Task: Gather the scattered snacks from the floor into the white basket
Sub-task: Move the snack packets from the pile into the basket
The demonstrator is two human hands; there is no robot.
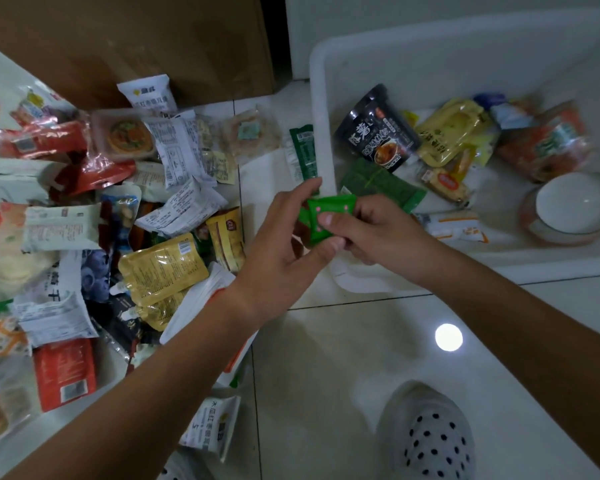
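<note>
Both hands meet at the middle of the view, just outside the near left corner of the white basket (pixel 321 109). A small green snack packet (pixel 329 211) sits between them. My right hand (pixel 371 233) pinches it with thumb on top. My left hand (pixel 284 244) touches its left side with thumb and fingertips. Several snacks lie in the basket, among them a black noodle cup (pixel 378 129), a yellow pouch (pixel 447 129) and a white bowl-shaped tub (pixel 568 206). Scattered snack packets (pixel 101 216) cover the floor at left.
A brown cardboard box (pixel 136 39) stands behind the pile at top left. A long green packet (pixel 303 154) lies on the tiles beside the basket's left wall. My white dotted slipper (pixel 426 434) is at the bottom right on glossy white tiles.
</note>
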